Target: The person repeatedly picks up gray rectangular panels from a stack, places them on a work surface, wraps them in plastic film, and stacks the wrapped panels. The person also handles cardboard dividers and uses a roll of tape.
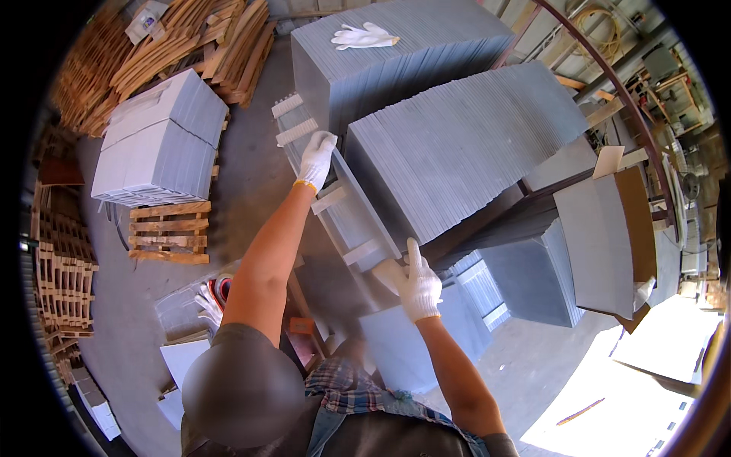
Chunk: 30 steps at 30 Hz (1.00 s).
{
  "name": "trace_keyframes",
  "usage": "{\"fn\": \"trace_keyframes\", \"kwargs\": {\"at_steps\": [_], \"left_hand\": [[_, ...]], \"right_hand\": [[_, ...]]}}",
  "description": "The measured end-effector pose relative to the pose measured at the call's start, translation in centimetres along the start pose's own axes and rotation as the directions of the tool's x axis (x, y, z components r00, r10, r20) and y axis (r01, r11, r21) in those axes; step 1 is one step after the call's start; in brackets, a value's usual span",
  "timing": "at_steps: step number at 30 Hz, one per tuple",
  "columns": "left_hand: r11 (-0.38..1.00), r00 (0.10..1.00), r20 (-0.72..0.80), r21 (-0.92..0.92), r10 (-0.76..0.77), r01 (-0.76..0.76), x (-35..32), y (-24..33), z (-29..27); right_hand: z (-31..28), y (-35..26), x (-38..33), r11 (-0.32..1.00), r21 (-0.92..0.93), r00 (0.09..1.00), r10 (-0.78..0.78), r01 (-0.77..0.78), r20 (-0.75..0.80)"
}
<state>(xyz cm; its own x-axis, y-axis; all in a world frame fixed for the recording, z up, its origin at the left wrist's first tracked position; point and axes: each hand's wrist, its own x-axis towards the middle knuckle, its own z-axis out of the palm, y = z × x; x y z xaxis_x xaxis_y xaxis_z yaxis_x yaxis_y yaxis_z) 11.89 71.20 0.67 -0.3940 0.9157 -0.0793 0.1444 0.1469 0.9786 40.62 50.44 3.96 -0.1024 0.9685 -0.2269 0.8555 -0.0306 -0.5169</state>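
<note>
Head view: we see our gloved left hand (pixel 316 158) grasping the far end of a grey slab (pixel 346 209) standing on edge beside the leaning grey tile stack (pixel 457 145), while our gloved right hand (pixel 418 286) grips its near end.

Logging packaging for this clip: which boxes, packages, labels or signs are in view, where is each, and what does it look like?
Open cardboard box: right of the tile stacks, brown outside, grey slabs inside, one flap up.
Flat white sheet: lower right on the floor, pale, rectangular.
White bag: top left on the wooden slats, small; any print unreadable.
No signs or screens visible.
</note>
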Motion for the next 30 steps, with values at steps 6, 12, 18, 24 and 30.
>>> {"fn": "trace_keyframes", "kwargs": {"at_steps": [6,12,18,24,30], "left_hand": [[0.911,0.949,0.123,-0.269,-0.29,0.313,1.0,-4.9,-2.4],[0.989,0.969,0.198,0.01,-0.146,0.147,0.9,-4.1,-2.5],[0.991,0.996,0.064,0.119,-0.061,0.053,-0.1,-6.0,-3.9],[0.984,0.982,0.082,0.066,-0.168,0.163,-9.8,0.4,-5.1],[0.916,0.914,0.07,0.072,-0.399,0.394,-21.8,-0.6,-4.0]], "right_hand": [[2.4,-1.9,1.9,0.997,0.063,0.997,-0.039,0.035,0.071],[4.3,-0.1,2.0,0.984,0.049,0.985,-0.167,0.169,-0.044],[1.1,0.3,-1.5,0.972,0.132,0.977,-0.178,0.193,-0.118],[-5.9,0.5,-7.9,0.891,0.453,0.993,0.03,0.026,-0.116],[-8.1,6.5,-10.7,0.89,0.39,0.969,0.245,-0.237,0.029]]}}
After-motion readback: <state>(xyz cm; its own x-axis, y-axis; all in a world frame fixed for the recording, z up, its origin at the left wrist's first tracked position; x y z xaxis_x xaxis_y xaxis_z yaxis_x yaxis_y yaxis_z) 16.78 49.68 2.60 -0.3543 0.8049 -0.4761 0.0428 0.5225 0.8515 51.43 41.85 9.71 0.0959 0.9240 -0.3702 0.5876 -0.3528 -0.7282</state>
